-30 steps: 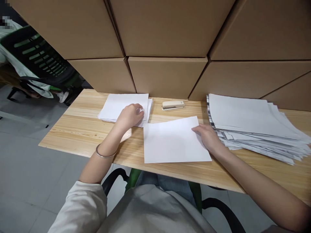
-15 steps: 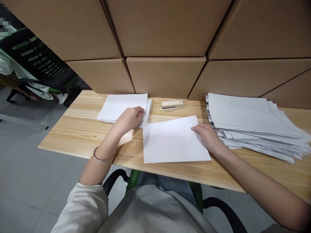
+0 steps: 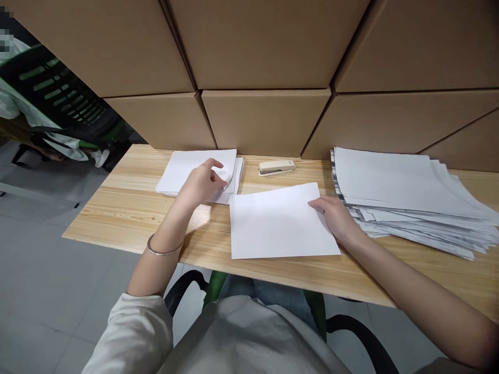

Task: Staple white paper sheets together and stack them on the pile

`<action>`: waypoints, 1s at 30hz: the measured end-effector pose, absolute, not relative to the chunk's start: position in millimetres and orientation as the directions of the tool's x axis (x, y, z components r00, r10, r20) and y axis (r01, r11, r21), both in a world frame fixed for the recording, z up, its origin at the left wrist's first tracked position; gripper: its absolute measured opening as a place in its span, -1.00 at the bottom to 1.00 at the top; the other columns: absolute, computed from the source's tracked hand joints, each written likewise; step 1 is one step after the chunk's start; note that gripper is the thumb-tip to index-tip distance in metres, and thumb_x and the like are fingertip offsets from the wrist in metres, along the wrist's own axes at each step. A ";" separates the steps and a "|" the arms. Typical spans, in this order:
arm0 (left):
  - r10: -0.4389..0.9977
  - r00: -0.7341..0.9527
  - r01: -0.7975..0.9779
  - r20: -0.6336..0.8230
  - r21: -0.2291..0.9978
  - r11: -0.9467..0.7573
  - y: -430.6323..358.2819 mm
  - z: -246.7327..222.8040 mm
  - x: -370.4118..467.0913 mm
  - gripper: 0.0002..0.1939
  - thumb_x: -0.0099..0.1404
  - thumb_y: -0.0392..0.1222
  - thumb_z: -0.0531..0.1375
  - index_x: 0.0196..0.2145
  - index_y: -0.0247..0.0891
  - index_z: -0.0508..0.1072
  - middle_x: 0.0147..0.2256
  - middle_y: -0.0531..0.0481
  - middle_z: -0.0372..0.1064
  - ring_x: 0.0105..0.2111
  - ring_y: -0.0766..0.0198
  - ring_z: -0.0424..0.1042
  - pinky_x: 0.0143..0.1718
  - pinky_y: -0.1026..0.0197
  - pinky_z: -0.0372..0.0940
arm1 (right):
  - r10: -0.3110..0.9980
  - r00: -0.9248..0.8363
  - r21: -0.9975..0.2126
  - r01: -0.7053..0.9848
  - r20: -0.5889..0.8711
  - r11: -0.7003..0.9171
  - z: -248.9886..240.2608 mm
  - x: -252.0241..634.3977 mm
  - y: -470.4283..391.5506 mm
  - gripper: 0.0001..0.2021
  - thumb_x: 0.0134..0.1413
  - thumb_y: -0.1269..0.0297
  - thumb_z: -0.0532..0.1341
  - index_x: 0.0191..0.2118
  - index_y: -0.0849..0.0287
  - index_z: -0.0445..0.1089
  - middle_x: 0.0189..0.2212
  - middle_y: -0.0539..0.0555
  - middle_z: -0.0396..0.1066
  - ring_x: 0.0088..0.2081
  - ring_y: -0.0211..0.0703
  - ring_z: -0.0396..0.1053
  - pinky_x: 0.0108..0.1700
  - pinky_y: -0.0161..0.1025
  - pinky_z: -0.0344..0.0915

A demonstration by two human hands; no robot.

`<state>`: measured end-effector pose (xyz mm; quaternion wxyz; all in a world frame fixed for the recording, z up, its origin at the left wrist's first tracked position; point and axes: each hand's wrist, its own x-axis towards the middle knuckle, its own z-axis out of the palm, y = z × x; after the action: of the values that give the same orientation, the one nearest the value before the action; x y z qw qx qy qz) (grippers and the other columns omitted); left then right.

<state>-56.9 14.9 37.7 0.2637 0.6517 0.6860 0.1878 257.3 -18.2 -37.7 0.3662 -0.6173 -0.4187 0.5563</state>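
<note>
We have a blank white sheet of paper [image 3: 276,226] flat on the wood-grain table [image 3: 128,208], near its front edge; taking that sheet as the clock's centre, our right hand [image 3: 338,217] sits at 3 o'clock, clamped on the sheet's right edge with thumb on top. Our left hand [image 3: 198,183] is at 10 o'clock, over the smaller paper stack [image 3: 181,169], thumb and forefinger apart, the thumb by the curled edge of the top sheet; we cannot tell whether it touches. Some print shows underneath. The sheet's far left corner meets the stack's near right corner in view. At 12 o'clock, just beyond the sheet, lies a cream stapler [image 3: 276,167]. The larger paper stack [image 3: 393,176], its layers fanned out, is between 2 and 3 o'clock. Cardboard boxes [image 3: 267,122] line the table's back. Our left forearm wears a bangle [image 3: 166,253], near 9 o'clock.
</note>
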 end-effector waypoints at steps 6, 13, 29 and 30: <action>0.941 0.123 0.750 -0.314 0.651 0.119 23.5 36.4 -61.8 -0.74 0.16 -0.11 0.32 -0.22 -0.18 0.39 -0.56 0.13 0.36 -0.55 0.31 0.32 -0.49 0.24 0.13 | 0.921 0.014 -0.916 0.104 -0.388 -0.388 -36.8 255.9 -17.9 -0.85 -0.28 0.11 0.24 -0.61 0.05 0.34 -0.57 0.03 0.41 -0.51 -0.09 0.29 -0.44 -0.16 0.17; 0.995 -0.049 0.973 0.087 0.231 0.028 30.8 5.2 -37.2 -0.59 0.32 0.16 0.14 -0.21 -0.30 0.39 -0.15 -0.32 0.44 -0.04 -0.11 0.40 -0.04 -0.03 0.29 | 0.910 0.020 -0.908 0.066 -0.413 -0.414 -35.0 253.9 -20.3 -0.86 -0.31 0.15 0.27 -0.63 0.08 0.37 -0.59 0.01 0.42 -0.52 -0.12 0.31 -0.47 -0.19 0.16; 1.000 -0.015 0.980 -0.015 0.198 0.018 27.4 5.3 -31.5 -0.48 0.40 0.13 0.06 0.00 -0.40 0.43 0.11 -0.39 0.39 0.22 -0.26 0.27 0.18 -0.08 0.22 | 0.908 0.035 -0.907 0.054 -0.417 -0.418 -32.8 252.9 -20.2 -0.84 -0.33 0.16 0.29 -0.62 0.12 0.39 -0.60 0.00 0.44 -0.54 -0.15 0.32 -0.49 -0.23 0.16; 1.000 -0.015 0.979 -0.017 0.202 0.018 27.6 4.8 -32.3 -0.48 0.40 0.13 0.06 0.01 -0.41 0.43 0.12 -0.39 0.38 0.25 -0.27 0.25 0.20 -0.08 0.21 | 0.908 0.033 -0.907 0.050 -0.418 -0.419 -33.2 253.1 -20.0 -0.84 -0.33 0.16 0.29 -0.61 0.12 0.40 -0.60 0.00 0.44 -0.54 -0.15 0.32 -0.49 -0.23 0.15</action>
<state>-32.3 27.6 4.8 0.0771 0.6974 0.7094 0.0664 253.1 -20.0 -33.2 0.3722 -0.6146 -0.3898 0.5760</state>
